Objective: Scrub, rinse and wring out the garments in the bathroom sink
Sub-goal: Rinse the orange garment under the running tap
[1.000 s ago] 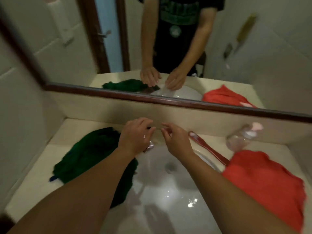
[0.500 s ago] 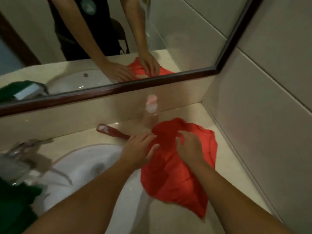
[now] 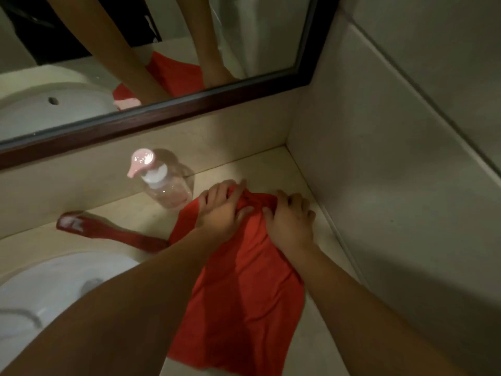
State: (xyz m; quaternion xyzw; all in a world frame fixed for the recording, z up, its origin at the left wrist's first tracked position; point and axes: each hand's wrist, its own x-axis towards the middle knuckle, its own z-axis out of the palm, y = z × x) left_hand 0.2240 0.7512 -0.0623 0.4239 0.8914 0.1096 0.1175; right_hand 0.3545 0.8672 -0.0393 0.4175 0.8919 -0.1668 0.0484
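Observation:
A red garment (image 3: 244,294) lies spread on the beige counter, right of the white sink (image 3: 54,278). My left hand (image 3: 221,213) grips the garment's far edge, bunching the cloth between thumb and fingers. Right beside it, my right hand (image 3: 291,222) holds the same edge with its fingers bent down over the cloth. The fabric is creased up between the two hands. The green garment is out of view.
A clear pump bottle with a pink top (image 3: 165,185) stands just left of my left hand. A red scrub brush (image 3: 113,232) lies between the bottle and the sink. The tiled wall (image 3: 393,199) closes the counter on the right; the mirror (image 3: 162,112) runs behind.
My view and both hands swung right, from the tap to the red garment. The hands slid up to its far edge and took hold of it.

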